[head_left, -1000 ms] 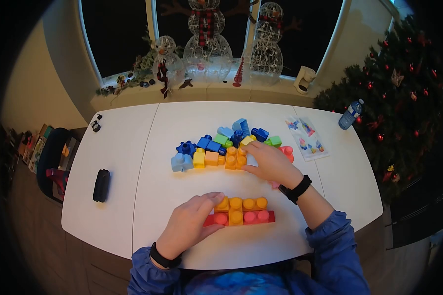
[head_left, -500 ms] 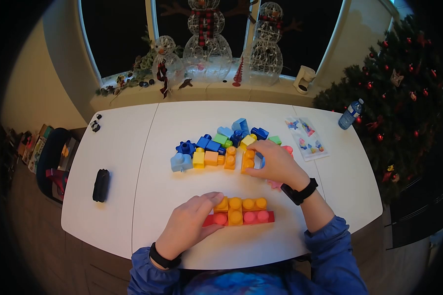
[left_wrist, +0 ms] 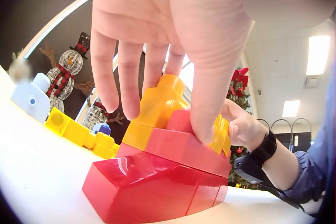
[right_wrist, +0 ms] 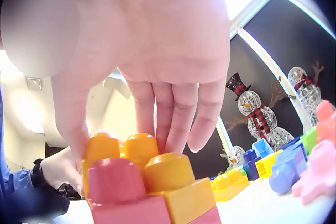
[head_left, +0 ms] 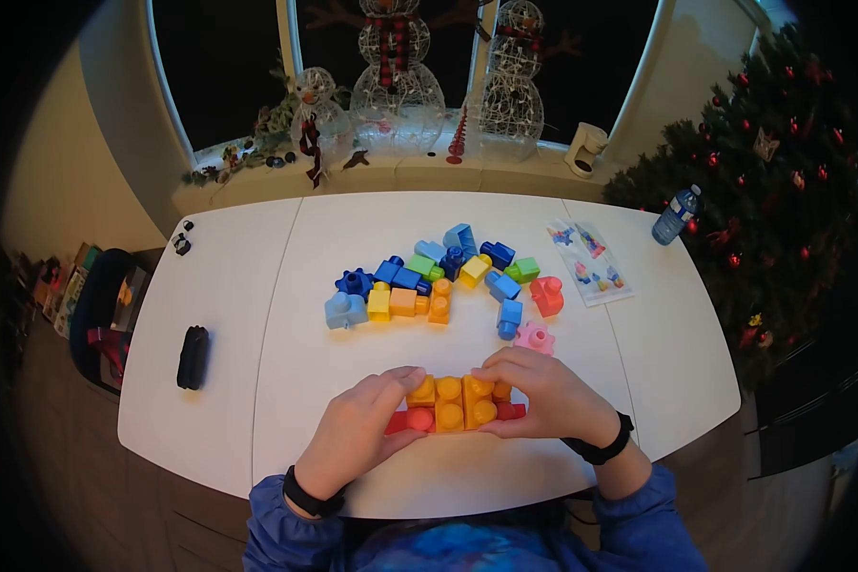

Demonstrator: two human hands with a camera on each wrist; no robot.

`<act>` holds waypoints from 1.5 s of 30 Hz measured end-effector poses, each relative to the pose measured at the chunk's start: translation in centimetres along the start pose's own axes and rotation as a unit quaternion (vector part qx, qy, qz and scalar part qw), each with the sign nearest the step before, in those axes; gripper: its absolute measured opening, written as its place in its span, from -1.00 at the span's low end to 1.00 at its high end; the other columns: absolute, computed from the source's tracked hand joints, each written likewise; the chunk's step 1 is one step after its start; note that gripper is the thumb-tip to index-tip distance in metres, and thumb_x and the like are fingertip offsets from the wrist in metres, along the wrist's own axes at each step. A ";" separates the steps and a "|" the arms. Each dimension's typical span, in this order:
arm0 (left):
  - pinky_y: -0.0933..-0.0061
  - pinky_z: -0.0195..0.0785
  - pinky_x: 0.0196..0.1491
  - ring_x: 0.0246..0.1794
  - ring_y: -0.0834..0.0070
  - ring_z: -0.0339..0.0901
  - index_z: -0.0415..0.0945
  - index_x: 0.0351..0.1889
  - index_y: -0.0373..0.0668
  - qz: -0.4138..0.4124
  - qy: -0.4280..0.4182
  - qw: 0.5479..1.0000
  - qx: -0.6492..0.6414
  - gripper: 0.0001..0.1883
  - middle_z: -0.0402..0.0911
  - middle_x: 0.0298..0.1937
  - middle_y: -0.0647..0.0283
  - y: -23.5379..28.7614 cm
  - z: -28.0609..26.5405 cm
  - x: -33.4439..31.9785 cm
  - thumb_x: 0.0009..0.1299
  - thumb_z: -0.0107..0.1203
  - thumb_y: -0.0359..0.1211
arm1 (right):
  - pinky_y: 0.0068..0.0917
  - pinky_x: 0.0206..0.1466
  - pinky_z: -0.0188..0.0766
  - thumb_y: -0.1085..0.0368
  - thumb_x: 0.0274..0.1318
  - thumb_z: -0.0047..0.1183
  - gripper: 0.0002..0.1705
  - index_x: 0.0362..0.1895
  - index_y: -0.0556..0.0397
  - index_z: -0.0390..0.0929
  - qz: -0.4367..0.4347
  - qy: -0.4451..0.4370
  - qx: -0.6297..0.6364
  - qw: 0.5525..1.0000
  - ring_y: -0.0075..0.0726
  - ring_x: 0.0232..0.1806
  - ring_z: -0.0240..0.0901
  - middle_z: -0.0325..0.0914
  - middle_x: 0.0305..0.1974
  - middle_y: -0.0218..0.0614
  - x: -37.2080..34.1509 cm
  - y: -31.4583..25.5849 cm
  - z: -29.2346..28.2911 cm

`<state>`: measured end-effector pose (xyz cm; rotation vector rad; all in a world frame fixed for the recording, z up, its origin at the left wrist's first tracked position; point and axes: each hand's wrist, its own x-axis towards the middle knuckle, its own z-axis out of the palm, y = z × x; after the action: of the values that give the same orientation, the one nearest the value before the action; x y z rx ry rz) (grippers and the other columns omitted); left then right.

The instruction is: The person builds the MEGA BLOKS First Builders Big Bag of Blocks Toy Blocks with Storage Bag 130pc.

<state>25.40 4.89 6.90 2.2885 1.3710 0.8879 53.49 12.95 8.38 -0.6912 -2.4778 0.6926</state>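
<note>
A stack of toy building blocks stands near the table's front edge, with red blocks [left_wrist: 152, 187] at the bottom, a pink block [left_wrist: 184, 148] above and orange blocks [head_left: 448, 405] on top. My left hand [head_left: 353, 424] grips its left part, thumb at the near side and fingers at the far side. Over the right part, my right hand [head_left: 558, 400] pinches a two-stud orange block [head_left: 480, 402] between thumb and fingers. That block sits right beside the middle orange one, covering most of the pink studs on the right. Its underside is hidden.
Loose blue, green, yellow and orange blocks [head_left: 439, 301] form an arc beyond the stack. A red block [head_left: 546, 296] and a pink star-shaped block [head_left: 535, 337] lie at its right. Further out are a picture sheet [head_left: 591, 265], a water bottle [head_left: 675, 215] and a black case [head_left: 193, 357].
My right hand has drawn a two-stud orange block out of the arc and carried it nearer, onto the right part of the stack. The left hand keeps its grip there.
</note>
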 end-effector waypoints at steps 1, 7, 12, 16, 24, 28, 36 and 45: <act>0.22 0.60 0.14 0.19 0.11 0.65 0.48 0.30 -0.17 0.000 -0.001 1.000 0.000 -0.33 0.66 0.27 0.10 0.0 0.0 0.0 0.23 0.51 -0.33 | -0.29 0.03 0.58 0.17 -0.09 0.60 -0.35 0.10 0.07 0.62 -0.002 0.001 -0.002 1.000 -0.09 0.02 0.60 0.63 -0.02 -0.23 0.0 0.1 0.1; 0.21 0.60 0.15 0.18 0.08 0.65 0.48 0.29 -0.18 0.006 0.007 1.000 0.003 -0.34 0.65 0.28 0.09 -0.2 0.2 0.0 0.23 0.50 -0.32 | -0.25 0.04 0.56 0.16 -0.10 0.59 -0.34 0.10 0.07 0.61 -0.017 0.001 -0.015 1.000 -0.06 0.02 0.59 0.63 -0.03 -0.23 -0.1 0.4 0.4; 0.20 0.60 0.14 0.17 0.07 0.66 0.47 0.30 -0.19 0.004 0.006 1.000 0.002 -0.32 0.65 0.28 0.08 0.0 0.1 0.0 0.22 0.51 -0.33 | -0.22 0.05 0.54 0.11 -0.07 0.55 -0.36 0.09 0.07 0.61 -0.013 -0.023 -0.037 0.999 -0.06 0.02 0.58 0.60 -0.05 -0.24 0.2 0.3 0.7; 0.19 0.59 0.13 0.17 0.06 0.65 0.46 0.30 -0.19 0.008 0.006 1.000 0.001 -0.32 0.65 0.28 0.07 -0.1 0.1 0.0 0.23 0.50 -0.32 | -0.21 0.05 0.53 0.10 -0.06 0.55 -0.36 0.10 0.07 0.62 -0.012 -0.030 -0.044 0.998 -0.06 0.01 0.57 0.58 -0.06 -0.24 0.3 0.2 0.6; 0.21 0.59 0.14 0.18 0.08 0.65 0.46 0.30 -0.17 0.010 0.012 1.000 0.008 -0.33 0.65 0.27 0.10 -0.2 0.2 -0.2 0.25 0.49 -0.30 | -0.13 0.08 0.53 0.03 0.04 0.49 -0.47 0.00 0.05 0.64 -0.014 -0.097 -0.046 0.994 0.01 0.02 0.61 0.63 -0.09 -0.18 4.9 1.2 -1.8; 0.22 0.60 0.13 0.17 0.10 0.66 0.46 0.31 -0.16 0.010 0.014 1.000 0.007 -0.33 0.65 0.28 0.12 -0.3 0.3 -0.2 0.24 0.49 -0.31 | -0.06 0.08 0.53 0.15 0.14 0.36 -0.64 -0.06 0.07 0.63 -0.032 -0.043 -0.118 0.992 0.06 0.01 0.62 0.65 -0.12 -0.15 9.6 5.3 0.3; 0.24 0.60 0.10 0.16 0.12 0.66 0.45 0.31 -0.15 0.012 0.010 1.000 0.004 -0.32 0.65 0.28 0.14 -0.4 0.2 -0.2 0.23 0.50 -0.32 | -0.01 -0.03 0.50 0.37 0.07 0.22 -0.73 -0.12 0.04 0.50 -0.041 -0.073 -0.206 0.975 0.10 -0.12 0.65 0.68 -0.25 -0.09 14.8 9.5 5.0; 0.23 0.60 0.09 0.14 0.13 0.66 0.45 0.31 -0.15 0.014 0.007 1.000 0.003 -0.31 0.65 0.27 0.16 -0.4 0.2 -0.1 0.22 0.50 -0.33 | -0.04 0.02 0.52 0.31 0.06 0.30 -0.67 -0.07 0.04 0.56 -0.016 -0.045 -0.149 0.988 0.09 -0.05 0.63 0.66 -0.23 -0.13 15.4 9.5 4.1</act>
<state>25.23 4.98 6.49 2.3147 1.3521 0.9127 42.67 27.46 4.38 -0.7378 -2.6997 0.3492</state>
